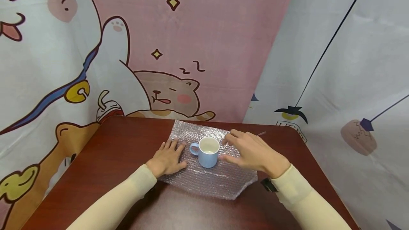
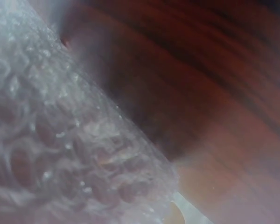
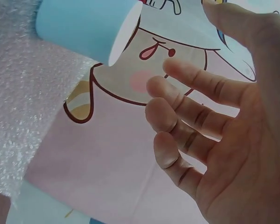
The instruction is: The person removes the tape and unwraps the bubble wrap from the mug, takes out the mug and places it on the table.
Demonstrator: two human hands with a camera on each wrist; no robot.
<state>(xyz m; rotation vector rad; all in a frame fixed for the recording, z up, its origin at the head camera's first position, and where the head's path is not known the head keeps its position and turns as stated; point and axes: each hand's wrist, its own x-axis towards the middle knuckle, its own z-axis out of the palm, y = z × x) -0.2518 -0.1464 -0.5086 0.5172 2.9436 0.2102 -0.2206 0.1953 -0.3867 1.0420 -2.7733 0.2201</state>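
A light blue mug (image 1: 208, 157) with a cream inside stands upright on a sheet of bubble wrap (image 1: 204, 182), its handle toward the left. My left hand (image 1: 167, 159) rests on the wrap's left part, fingers spread, apart from the handle. To the mug's right, my right hand (image 1: 247, 149) hovers with loosely bent fingers and holds nothing. In the right wrist view the mug (image 3: 81, 28) is tilted by the camera angle, with a gap between it and the fingers. The left wrist view shows blurred bubble wrap (image 2: 60, 140) up close; the left hand is not clearly visible there.
The dark red wooden table (image 1: 134, 137) carries the wrap near its middle. Behind it hangs a cartoon-printed cloth (image 1: 223, 45). A small dark object (image 1: 269, 185) shows beneath the right wrist.
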